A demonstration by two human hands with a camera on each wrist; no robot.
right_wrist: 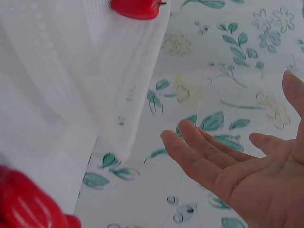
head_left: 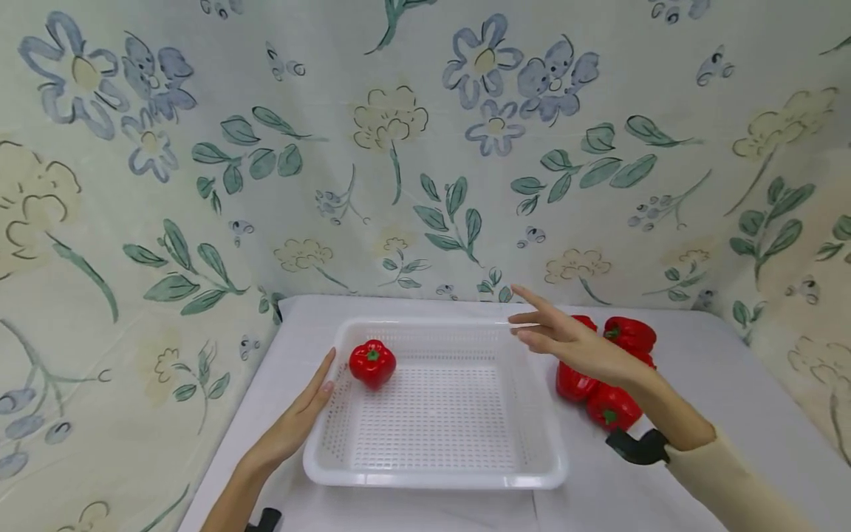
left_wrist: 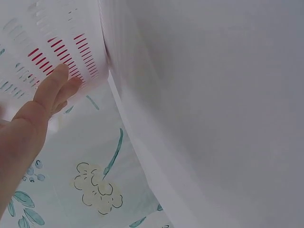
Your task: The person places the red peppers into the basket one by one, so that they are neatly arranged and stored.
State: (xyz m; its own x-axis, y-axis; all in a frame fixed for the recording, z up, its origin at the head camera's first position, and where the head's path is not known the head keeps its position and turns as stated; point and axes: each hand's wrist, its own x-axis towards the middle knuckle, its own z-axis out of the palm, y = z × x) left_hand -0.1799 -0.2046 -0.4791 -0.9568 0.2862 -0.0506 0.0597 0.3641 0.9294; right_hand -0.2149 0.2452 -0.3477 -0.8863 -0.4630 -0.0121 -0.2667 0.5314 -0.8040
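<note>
A white plastic basket [head_left: 432, 479] with slotted walls stands on the table. One red bell pepper [head_left: 374, 367] sits inside it, near the far left corner, its green stem facing me. My left hand [head_left: 299, 421] rests against the basket's left side with fingers extended; in the left wrist view, the fingers [left_wrist: 52, 90] lie along the slotted wall. Above the basket's right rim is my right hand [head_left: 565, 336], fingers spread and holding nothing. Beneath and beyond that hand lie several more red bell peppers [head_left: 613, 406], partly hidden by the hand and forearm.
The table [head_left: 705, 391] has a white cover. Behind it and at both sides hangs a floral cloth [head_left: 425, 148], close to the table's far edge. A black strap [head_left: 638, 447] is on the right wrist.
</note>
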